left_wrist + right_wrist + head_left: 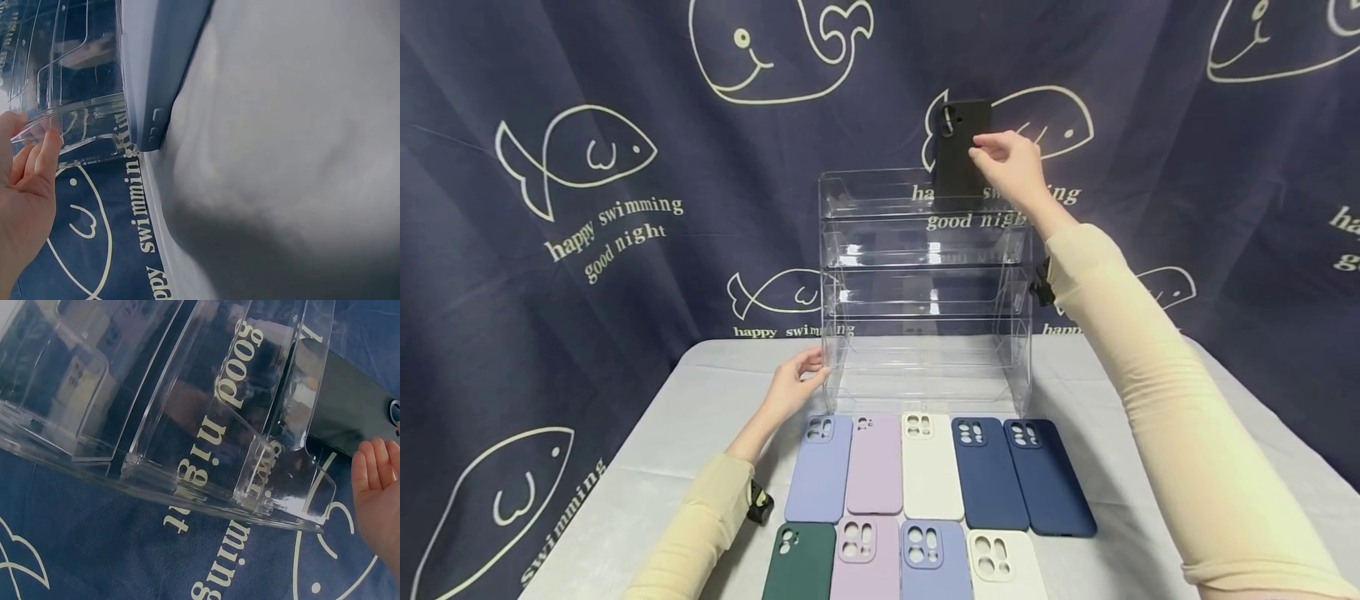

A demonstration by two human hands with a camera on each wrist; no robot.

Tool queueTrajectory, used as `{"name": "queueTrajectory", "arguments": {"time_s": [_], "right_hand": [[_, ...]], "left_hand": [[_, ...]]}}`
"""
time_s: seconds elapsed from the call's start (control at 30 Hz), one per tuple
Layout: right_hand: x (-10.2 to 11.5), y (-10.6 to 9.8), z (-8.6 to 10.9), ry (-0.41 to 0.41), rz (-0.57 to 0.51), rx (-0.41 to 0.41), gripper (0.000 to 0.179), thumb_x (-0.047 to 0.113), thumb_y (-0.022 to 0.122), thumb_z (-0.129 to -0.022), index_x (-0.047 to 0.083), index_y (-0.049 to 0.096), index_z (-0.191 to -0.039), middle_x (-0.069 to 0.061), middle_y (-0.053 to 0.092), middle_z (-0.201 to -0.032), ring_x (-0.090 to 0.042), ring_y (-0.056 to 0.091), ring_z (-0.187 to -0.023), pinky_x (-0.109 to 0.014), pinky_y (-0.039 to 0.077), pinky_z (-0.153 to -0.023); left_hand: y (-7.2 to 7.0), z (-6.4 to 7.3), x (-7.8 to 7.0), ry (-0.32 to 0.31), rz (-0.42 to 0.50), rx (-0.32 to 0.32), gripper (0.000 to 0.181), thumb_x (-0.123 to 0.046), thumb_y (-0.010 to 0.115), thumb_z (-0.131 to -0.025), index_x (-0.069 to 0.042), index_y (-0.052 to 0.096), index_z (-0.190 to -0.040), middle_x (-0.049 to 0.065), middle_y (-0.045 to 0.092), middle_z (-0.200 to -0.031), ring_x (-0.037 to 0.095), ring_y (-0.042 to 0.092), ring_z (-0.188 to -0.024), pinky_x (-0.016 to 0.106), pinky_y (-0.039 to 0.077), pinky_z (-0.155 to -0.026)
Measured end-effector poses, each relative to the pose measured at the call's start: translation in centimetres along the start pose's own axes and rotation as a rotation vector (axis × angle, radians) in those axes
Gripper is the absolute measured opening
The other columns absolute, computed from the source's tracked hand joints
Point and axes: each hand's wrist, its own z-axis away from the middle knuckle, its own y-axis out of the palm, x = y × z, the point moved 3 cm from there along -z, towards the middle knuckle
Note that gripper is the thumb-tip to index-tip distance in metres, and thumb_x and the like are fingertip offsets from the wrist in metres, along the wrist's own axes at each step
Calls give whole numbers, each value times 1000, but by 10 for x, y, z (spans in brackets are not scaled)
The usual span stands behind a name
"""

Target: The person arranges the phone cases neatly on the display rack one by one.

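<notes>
A clear tiered display rack stands on the table. My left hand holds its left side edge near the bottom; in the left wrist view, the fingers and thumb are at the clear plastic. A black phone case stands upright in the top tier, right of centre, its camera cutout uppermost. My right hand is at the case's right edge, fingertips over its face with a gap between thumb and finger. The right wrist view shows these fingers fairly straight beside the black case.
Before the rack, phone cases lie in two rows: light blue, lilac, white and navy behind, with dark green and others nearer. A dark curtain with fish drawings hangs behind the pale table.
</notes>
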Motion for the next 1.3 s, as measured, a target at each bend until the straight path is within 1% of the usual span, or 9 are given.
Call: {"name": "queueTrajectory", "arguments": {"time_s": [0.13,0.3,0.4,0.57,0.77,0.83,0.97,1.1,1.3], "right_hand": [[4,-4,6,6,-9,6,36,29,58,-90,8,65,-118,-14,65,-112,-19,64,-99,-17,49,-84],[12,-12,15,1,-20,16,36,30,60,-89,9,66,-117,-13,67,-112,-13,65,-96,-15,49,-82],[16,-17,20,1,-17,30,38,33,62,-88,10,65,-119,-12,68,-113,-12,66,-97,-17,50,-84],[19,-26,28,17,-19,76,46,39,64,-87,10,62,-122,-9,67,-117,-14,65,-103,-22,51,-88],[22,-35,41,26,-50,115,51,42,68,-83,10,62,-123,-5,66,-119,-9,65,-102,-21,51,-88],[24,-38,47,24,-54,128,51,41,68,-83,10,61,-123,-6,66,-120,-10,64,-104,-22,51,-89],[25,-42,58,9,-43,146,51,39,69,-83,8,61,-123,-10,64,-121,-13,64,-106,-24,51,-91],[24,-48,72,-2,-38,161,51,39,69,-84,8,60,-124,-12,63,-123,-16,63,-108,-27,51,-94],[25,-57,94,-5,-60,193,51,36,69,-84,9,59,-126,-12,62,-125,-21,62,-111,-30,51,-95]], "left_hand": [[1,4,-1,3,-8,5,40,-8,65,-87,6,54,-123,24,65,-109,36,62,-103,45,46,-101],[-2,6,-1,7,6,1,42,-7,66,-86,8,53,-124,27,64,-110,38,62,-103,45,45,-102],[-4,5,-3,11,-1,-6,43,-7,65,-86,9,53,-124,27,63,-110,38,61,-103,46,45,-102],[-6,2,-6,14,-24,-2,42,-7,64,-87,9,52,-124,27,63,-111,38,61,-104,45,47,-100],[-5,-1,-5,-6,-21,-6,43,-7,64,-87,8,52,-125,28,63,-111,39,61,-106,45,49,-96],[-4,-2,-4,-14,-16,-10,43,-7,64,-87,7,52,-125,28,63,-112,39,61,-106,45,50,-96],[-2,-1,-2,-8,-9,-13,45,-7,65,-86,7,51,-127,28,62,-114,39,60,-108,44,48,-98],[0,2,-4,-14,-4,-5,47,-7,66,-86,7,50,-128,28,61,-116,40,59,-109,44,48,-99],[4,6,-7,-20,26,17,51,-5,66,-85,8,47,-130,29,58,-119,41,58,-111,43,47,-100]]}}
